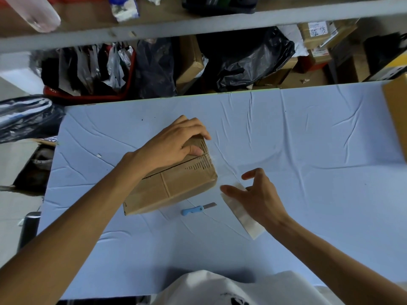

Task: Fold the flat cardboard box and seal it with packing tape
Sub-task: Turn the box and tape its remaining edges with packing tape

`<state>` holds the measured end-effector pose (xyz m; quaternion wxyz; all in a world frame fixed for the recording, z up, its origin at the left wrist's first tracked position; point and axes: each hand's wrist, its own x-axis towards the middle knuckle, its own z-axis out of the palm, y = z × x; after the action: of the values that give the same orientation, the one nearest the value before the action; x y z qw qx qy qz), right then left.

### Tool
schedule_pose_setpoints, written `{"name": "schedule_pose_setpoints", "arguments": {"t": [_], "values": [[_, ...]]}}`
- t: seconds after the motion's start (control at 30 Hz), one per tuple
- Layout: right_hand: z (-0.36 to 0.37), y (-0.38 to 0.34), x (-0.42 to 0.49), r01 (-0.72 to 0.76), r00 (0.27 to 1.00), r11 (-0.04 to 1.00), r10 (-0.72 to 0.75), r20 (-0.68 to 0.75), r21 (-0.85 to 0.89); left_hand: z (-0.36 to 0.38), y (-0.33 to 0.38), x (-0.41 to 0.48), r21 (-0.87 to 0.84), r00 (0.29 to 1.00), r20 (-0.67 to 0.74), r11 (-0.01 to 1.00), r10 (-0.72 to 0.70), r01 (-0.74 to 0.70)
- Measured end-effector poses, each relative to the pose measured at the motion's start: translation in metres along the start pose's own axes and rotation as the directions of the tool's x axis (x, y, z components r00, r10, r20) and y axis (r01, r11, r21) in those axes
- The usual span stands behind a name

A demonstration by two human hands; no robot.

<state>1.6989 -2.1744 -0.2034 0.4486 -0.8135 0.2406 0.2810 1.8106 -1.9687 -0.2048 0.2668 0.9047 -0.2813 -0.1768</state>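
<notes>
At the bottom edge of the frame a white garment [209, 287] marks the person's body, with both bare forearms reaching up and inward from the lower corners over the pale blue tablecloth [308, 139].

Just below the centre lies a small blue-handled knife [196, 210], blade out. It sits just beside the near edge of the box, probably parked there so it is within reach for cutting tape.

To its right, the right hand [257, 194] is open, with thumb and fingers spread and gripping nothing. It hovers over a pale, translucent strip [246, 223] that runs toward the lower right. This looks like a length of packing tape, but whether the palm touches it cannot be told.

The cardboard box [176, 188] sits at the centre of the frame, already folded into shape and turned at an angle. Its top flaps meet along a seam that shows as a dark line. A glossy sheen at its right end suggests some clear tape is already on.

The left hand [176, 142] grips the box at its far right corner, fingers curled over the far edge and thumb pressed beside the seam. This likely keeps the flaps shut and the box steady for taping.

Another piece of brown cardboard [396, 115] juts in at the right edge. Beyond the table are black plastic bags [246, 60], a red crate [88, 95] and a grey shelf [198, 25].
</notes>
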Motion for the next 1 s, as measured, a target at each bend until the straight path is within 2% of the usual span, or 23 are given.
{"name": "schedule_pose_setpoints", "arguments": {"t": [0.37,0.53,0.63,0.77,1.0], "values": [[-0.005,-0.006,0.000,0.005,1.000,0.998,-0.005,-0.007,0.063,-0.003,0.000,0.010,0.112,0.998,0.033,0.993,0.044,-0.048],[-0.009,-0.007,0.001,0.022,1.000,0.997,-0.021,-0.013,0.075,-0.007,0.001,0.000,0.064,0.999,0.035,0.998,0.002,-0.005],[-0.011,-0.006,0.000,0.017,1.000,0.998,-0.017,-0.010,0.066,-0.011,0.011,-0.014,0.074,0.996,0.086,0.997,-0.038,0.032],[-0.010,-0.003,-0.001,0.016,1.000,0.998,-0.015,-0.013,0.057,-0.004,0.026,-0.029,0.306,0.981,0.175,0.951,-0.087,0.030],[-0.013,-0.016,0.001,0.062,0.997,0.988,-0.056,-0.044,0.139,-0.008,0.018,-0.013,0.274,0.999,-0.001,0.960,-0.051,0.049]]}}
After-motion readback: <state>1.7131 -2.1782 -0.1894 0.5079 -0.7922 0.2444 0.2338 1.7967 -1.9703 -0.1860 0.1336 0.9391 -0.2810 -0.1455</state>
